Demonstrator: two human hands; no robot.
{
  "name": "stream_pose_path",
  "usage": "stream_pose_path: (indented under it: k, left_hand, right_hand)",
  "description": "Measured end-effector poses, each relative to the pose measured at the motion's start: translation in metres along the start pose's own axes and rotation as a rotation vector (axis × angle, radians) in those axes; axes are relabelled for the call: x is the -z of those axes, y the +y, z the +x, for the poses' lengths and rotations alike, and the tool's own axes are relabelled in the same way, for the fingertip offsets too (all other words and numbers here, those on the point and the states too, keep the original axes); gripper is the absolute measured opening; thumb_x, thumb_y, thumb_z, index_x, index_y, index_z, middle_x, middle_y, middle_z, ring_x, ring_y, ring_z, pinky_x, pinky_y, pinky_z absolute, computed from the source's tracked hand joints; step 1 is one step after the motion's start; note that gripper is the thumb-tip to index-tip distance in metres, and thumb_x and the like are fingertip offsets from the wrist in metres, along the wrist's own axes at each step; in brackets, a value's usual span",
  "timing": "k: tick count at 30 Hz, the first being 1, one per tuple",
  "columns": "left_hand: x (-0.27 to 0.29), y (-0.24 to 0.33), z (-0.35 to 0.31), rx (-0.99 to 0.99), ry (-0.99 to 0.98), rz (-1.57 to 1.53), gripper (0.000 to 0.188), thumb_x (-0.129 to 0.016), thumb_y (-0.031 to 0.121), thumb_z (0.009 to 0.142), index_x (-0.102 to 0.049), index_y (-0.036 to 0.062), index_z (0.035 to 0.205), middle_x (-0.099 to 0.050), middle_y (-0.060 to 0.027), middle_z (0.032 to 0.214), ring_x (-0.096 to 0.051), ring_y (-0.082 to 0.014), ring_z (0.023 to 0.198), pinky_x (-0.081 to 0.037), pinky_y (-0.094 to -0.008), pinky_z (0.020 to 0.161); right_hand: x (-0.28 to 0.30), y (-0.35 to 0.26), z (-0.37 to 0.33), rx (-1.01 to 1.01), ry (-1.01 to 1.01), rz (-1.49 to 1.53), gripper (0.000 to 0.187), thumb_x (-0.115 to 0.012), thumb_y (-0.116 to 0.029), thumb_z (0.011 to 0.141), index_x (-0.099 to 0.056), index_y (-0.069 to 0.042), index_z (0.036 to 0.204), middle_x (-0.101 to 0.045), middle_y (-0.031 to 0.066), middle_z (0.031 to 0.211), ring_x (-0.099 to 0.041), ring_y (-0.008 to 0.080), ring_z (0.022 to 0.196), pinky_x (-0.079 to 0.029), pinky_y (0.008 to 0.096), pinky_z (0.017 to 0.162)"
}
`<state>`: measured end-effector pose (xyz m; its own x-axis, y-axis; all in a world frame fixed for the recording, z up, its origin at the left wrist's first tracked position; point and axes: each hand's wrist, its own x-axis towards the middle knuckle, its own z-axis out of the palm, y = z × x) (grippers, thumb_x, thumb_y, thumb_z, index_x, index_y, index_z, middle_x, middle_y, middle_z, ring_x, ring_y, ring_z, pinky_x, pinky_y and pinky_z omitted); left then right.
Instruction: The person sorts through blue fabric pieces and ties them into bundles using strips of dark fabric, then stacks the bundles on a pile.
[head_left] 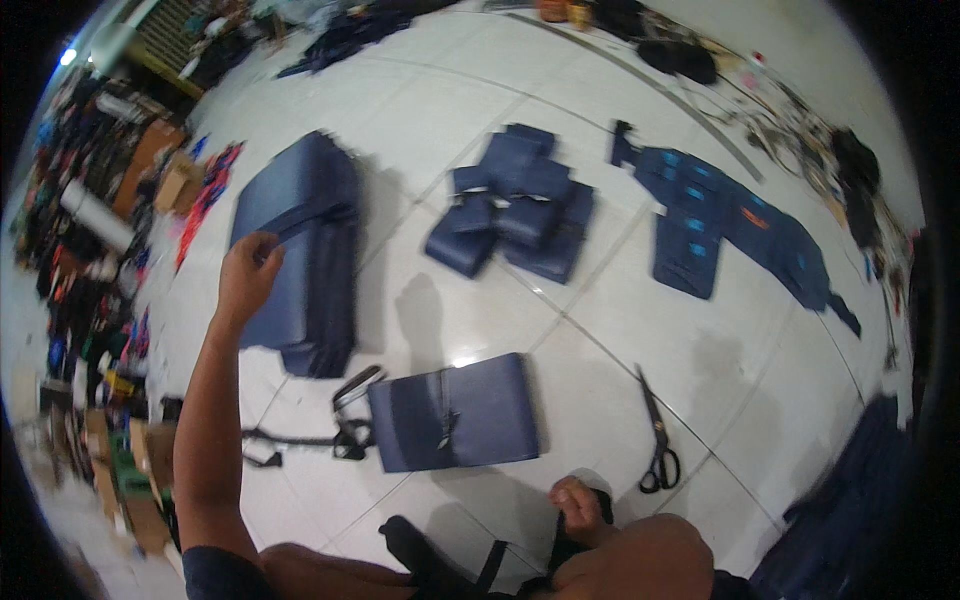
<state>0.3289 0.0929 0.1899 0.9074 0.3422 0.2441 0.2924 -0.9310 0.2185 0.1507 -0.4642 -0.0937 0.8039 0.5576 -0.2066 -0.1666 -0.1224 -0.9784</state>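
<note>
My left hand (248, 283) reaches out over a thick stack of folded navy sheet material (330, 240). Its fingers are bent together against the stack's left side; what they pinch, if anything, is hidden. My right hand (576, 508) stays low by my bent knee, fingers curled, with something dark beside it; whether it holds anything is unclear. Between my hands lies a flat navy bundle (500, 410), tied across with a dark cord, black straps (350, 437) trailing from its left side. Black-handled scissors (657, 440) rest right of my right hand, blades pointing away.
Several navy folded bundles (525, 190) are piled farther off. A navy cut piece with light blue marks (690, 195) lies to their right. A long metal ruler (650, 75) runs along the far right. Boxes (180, 183) and clutter line the left; dark cloth (850, 500) lies lower right.
</note>
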Motion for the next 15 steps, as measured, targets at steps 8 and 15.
stream_pose_path:
  k: [8, 15]
  left_hand:
    - [0.045, -0.136, -0.090, 0.871, 0.012, -0.635, 0.035, -0.066, 0.037, 0.090, -0.067, 0.0072, 0.109, -0.062, -0.0005, 0.089, -0.056, -0.0128, 0.074, -0.043, -0.0293, 0.065]
    - [-0.003, -0.150, -0.076, 0.945, 0.035, -1.085, 0.034, -0.066, 0.035, 0.091, -0.062, 0.0087, 0.112, -0.056, -0.0008, 0.082, -0.054, -0.0107, 0.071, -0.044, -0.0280, 0.064]
  right_hand:
    - [-0.005, -0.027, 0.015, -0.151, 0.031, 0.200, 0.039, -0.036, -0.026, 0.107, -0.054, 0.007, 0.119, -0.065, 0.0171, 0.077, -0.063, 0.0214, 0.070, -0.052, 0.0335, 0.071]
    - [-0.003, -0.007, 0.014, -0.183, 0.184, 0.158, 0.042, -0.039, -0.022, 0.103, -0.053, 0.009, 0.127, -0.067, 0.0168, 0.081, -0.066, 0.0217, 0.072, -0.057, 0.0350, 0.067]
